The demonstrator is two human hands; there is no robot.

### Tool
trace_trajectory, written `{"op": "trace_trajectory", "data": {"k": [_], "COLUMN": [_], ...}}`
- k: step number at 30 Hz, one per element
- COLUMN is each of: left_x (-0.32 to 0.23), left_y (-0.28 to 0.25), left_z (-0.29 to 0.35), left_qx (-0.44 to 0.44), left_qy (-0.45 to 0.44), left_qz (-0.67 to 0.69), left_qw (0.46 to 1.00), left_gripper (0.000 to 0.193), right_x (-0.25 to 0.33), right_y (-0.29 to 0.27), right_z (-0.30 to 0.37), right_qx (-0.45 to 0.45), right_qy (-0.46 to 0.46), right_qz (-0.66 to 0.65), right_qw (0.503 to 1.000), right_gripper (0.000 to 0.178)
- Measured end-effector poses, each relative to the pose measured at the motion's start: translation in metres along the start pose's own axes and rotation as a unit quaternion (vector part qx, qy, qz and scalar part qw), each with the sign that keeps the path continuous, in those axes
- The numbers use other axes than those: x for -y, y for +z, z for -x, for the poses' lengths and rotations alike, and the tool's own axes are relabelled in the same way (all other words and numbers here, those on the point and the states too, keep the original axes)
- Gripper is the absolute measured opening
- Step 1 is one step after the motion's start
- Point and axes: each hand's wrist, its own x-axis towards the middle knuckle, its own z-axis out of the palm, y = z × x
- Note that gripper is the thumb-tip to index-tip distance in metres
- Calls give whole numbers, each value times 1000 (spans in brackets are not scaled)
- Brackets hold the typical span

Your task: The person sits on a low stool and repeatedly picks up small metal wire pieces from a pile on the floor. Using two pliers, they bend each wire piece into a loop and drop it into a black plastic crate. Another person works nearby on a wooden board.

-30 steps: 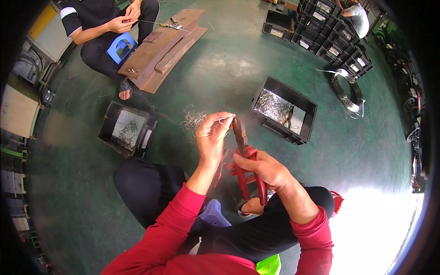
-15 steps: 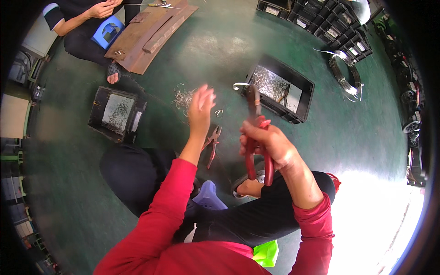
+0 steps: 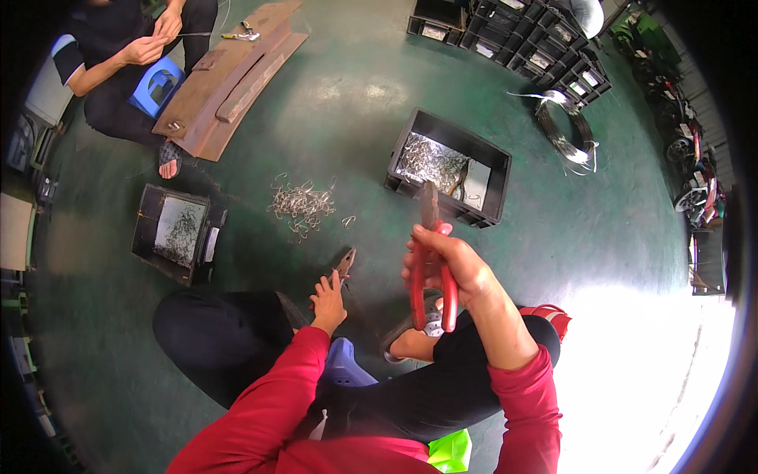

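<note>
Across the upper left of the frame, a co-worker (image 3: 103, 47) sits beside a rust-brown slab (image 3: 225, 67), both hands on a thin strand. Below them, at left, a black crate (image 3: 148, 217) holds fine dark pieces on a pale lining. Left of centre, bent wire hooks (image 3: 302, 204) lie piled on the green floor; they look light, springy and rather slick, best pinched by the plain shank. Below the pile, the left hand (image 3: 328, 304) reaches down, fingers loosely bent over the handles of floor-level pliers (image 3: 346, 261); whether it grips them cannot be told. Just right of centre, the right hand (image 3: 462, 268) is wrapped around red-handled pliers (image 3: 418, 296), head pointing up, handles splayed. They look stiff and fairly heavy toward the metal head, so low on the coated handles seems the surest hold. Beyond, a larger black crate (image 3: 478, 215) contains more silvery wire pieces. Toward the upper right, a wire coil (image 3: 584, 134) lies near stacked crates (image 3: 525, 43).
</note>
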Motion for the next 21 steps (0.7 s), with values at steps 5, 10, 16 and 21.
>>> {"op": "trace_trajectory", "data": {"k": [5,10,16,21], "left_x": [-5,-43,-80,-88], "left_y": [-26,-96,-205,-250], "left_z": [-17,-21,29,65], "left_qx": [7,47,-29,-34], "left_qy": [-61,56,181,161], "left_qz": [268,541,624,529], "left_qw": [961,838,760,833], "left_gripper": [54,29,23,33], "right_x": [5,0,-3,-4], "right_y": [1,4,4,4], "right_z": [-3,-7,-16,-18], "right_qx": [9,-23,-59,-75], "right_qy": [-1,-21,-54,-85], "right_qz": [-19,24,96,105], "right_qw": [1000,999,992,988], "right_gripper": [38,37,35,35]}}
